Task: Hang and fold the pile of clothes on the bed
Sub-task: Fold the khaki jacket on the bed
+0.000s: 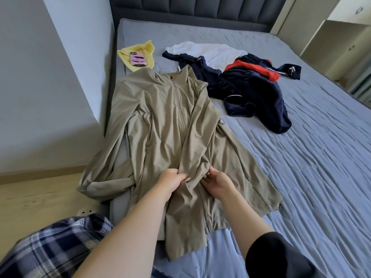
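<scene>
Indoors, grey bed (301, 157) bears jacket (160, 117) beside wooden floor (30, 197).

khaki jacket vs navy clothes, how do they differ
The jacket is spread flat; the navy clothes lie crumpled. The jacket is plain khaki; the navy clothes show red too. The left hand and right hand hold the jacket, neither the navy clothes. Both lie on the bed.

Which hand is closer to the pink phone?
Left. The left hand pinches the jacket, well short of the phone and slightly right of it; the right hand grips the jacket even farther right.
</scene>
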`<act>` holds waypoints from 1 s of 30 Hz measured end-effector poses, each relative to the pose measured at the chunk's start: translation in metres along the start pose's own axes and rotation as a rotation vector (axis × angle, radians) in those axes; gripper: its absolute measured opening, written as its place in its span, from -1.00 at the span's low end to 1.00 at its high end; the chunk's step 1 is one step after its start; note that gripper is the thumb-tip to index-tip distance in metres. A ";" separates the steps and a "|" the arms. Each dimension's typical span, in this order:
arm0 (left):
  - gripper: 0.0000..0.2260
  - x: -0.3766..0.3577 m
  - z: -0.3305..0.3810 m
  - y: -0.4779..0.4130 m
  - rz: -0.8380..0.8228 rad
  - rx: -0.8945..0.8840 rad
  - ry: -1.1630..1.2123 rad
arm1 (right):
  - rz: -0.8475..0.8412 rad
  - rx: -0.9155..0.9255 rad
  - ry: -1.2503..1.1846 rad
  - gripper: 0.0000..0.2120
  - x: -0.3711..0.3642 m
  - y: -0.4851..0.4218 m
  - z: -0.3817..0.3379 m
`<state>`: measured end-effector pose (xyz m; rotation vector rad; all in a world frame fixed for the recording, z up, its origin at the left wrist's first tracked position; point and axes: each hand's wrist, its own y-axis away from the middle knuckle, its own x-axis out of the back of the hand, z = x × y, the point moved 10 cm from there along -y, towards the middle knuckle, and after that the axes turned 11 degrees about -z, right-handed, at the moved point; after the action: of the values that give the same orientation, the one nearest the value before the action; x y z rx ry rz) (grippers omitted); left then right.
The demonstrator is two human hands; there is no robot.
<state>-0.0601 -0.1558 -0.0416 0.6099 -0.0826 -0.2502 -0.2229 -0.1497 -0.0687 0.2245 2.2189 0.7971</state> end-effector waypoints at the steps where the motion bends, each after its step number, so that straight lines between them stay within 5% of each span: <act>1: -0.85 0.010 0.000 -0.001 0.057 -0.015 0.061 | 0.050 0.027 -0.005 -0.77 0.007 -0.001 -0.005; 6: -0.81 0.073 -0.005 0.002 0.358 -0.007 0.365 | 0.258 0.138 -0.076 -0.78 0.049 0.003 -0.029; 10: -0.90 0.040 -0.011 0.000 0.098 0.047 0.323 | 0.248 0.093 0.311 -0.75 0.042 0.002 -0.033; 14: -0.76 0.003 -0.009 0.001 -0.065 0.055 0.086 | 0.148 0.095 0.735 -0.69 0.005 -0.004 -0.042; 20: -0.68 0.026 -0.014 0.000 -0.003 0.063 0.164 | 0.245 0.207 0.511 -0.82 0.029 0.000 -0.036; 26: -0.56 0.014 -0.015 -0.001 -0.045 0.103 -0.132 | 0.216 0.215 0.840 -0.63 0.009 -0.001 -0.041; 30: -0.50 0.013 -0.011 -0.002 -0.026 0.093 -0.295 | 0.168 0.171 1.103 -0.74 -0.004 -0.008 -0.044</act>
<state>-0.0468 -0.1545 -0.0523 0.6638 -0.3727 -0.3626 -0.2507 -0.1777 -0.0484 0.0376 3.3447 0.9488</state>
